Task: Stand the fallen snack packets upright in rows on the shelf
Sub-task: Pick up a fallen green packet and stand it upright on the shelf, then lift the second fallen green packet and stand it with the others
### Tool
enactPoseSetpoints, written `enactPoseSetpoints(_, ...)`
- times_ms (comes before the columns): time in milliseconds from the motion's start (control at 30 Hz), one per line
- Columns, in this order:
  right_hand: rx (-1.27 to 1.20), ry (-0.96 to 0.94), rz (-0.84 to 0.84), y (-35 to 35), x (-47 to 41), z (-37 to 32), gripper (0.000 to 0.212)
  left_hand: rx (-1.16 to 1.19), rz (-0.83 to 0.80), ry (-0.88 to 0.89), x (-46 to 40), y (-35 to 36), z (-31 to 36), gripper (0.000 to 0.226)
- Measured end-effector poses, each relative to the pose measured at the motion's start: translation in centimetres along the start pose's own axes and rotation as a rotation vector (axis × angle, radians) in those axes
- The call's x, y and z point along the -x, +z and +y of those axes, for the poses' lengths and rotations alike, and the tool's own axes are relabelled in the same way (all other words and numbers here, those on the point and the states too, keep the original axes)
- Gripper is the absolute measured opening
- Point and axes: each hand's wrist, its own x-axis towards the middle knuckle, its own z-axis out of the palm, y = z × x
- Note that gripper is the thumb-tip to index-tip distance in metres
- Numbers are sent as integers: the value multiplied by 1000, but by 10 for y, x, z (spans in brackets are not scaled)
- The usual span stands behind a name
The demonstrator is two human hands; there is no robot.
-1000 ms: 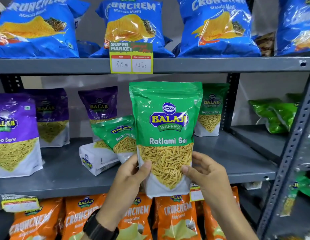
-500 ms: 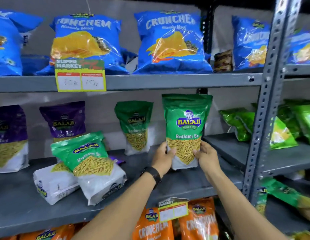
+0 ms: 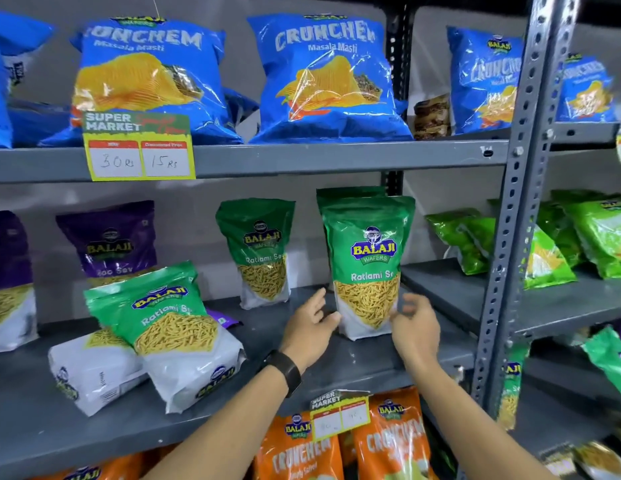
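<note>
A green Ratlami Sev packet [image 3: 368, 268] stands upright on the grey middle shelf [image 3: 354, 362], just in front of another green packet whose top [image 3: 347, 192] peeks out behind it. My left hand [image 3: 311, 329] hovers at its lower left, fingers apart and the thumb close to its base. My right hand [image 3: 411, 323] is at its lower right, fingers loose and blurred, off the packet. A fallen green packet [image 3: 170, 327] lies tilted across a flat white-backed packet [image 3: 90, 372] at the shelf's left. A third green packet [image 3: 260, 251] stands farther back.
Purple Aloo Sev packets [image 3: 111, 244] stand at the back left. Blue Crunchem bags [image 3: 323, 81] fill the upper shelf, orange ones [image 3: 302, 448] the lower. A perforated grey upright post [image 3: 510, 237] borders the right; light green bags [image 3: 544, 240] lie beyond it.
The green packet went from held in both hands to standing on the shelf at the right. Both hands have let go of it and drawn back slightly.
</note>
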Motion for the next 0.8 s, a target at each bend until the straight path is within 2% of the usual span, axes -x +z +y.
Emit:
enactPoseSetpoints(67, -7, -70, -66, 7, 23, -12, 30, -48, 66, 52, 24, -24, 2, 69)
enactPoseSetpoints(133, -24, -133, -214, 24, 45, -26, 26, -152, 201, 159, 51, -55, 6, 64)
enactPoseSetpoints(267, -100, -133, -526, 80, 84, -57, 12, -229, 648, 284, 106, -127, 1, 45)
enactPoseSetpoints(300, -86, -133, -576, 97, 93, -62, 15, -253, 764, 274, 118, -145, -4, 40)
enactPoseSetpoints(367, -16, -117, -683, 126, 108, -74, 48, -285, 891, 181, 138, -176, -19, 34)
enactPoseSetpoints(433, 30, -73, -781, 150, 117, -86, 68, -338, 848, 2, 154, -196, -34, 36)
enactPoseSetpoints(500, 30, 16, -866, 168, 120, -94, 71, -349, 733, -164, 162, -203, -47, 42)
enactPoseSetpoints(567, 41, 116, -891, 178, 121, -101, 71, -283, 659, -196, 160, -201, -55, 45)
enactPoseSetpoints(700, -17, 244, -930, 175, 127, -108, 39, 39, 551, -194, 147, -192, -42, 41)
enactPoseSetpoints(800, -117, 272, -882, 161, 139, -101, 31, 256, 527, -195, 147, -188, -36, 30)
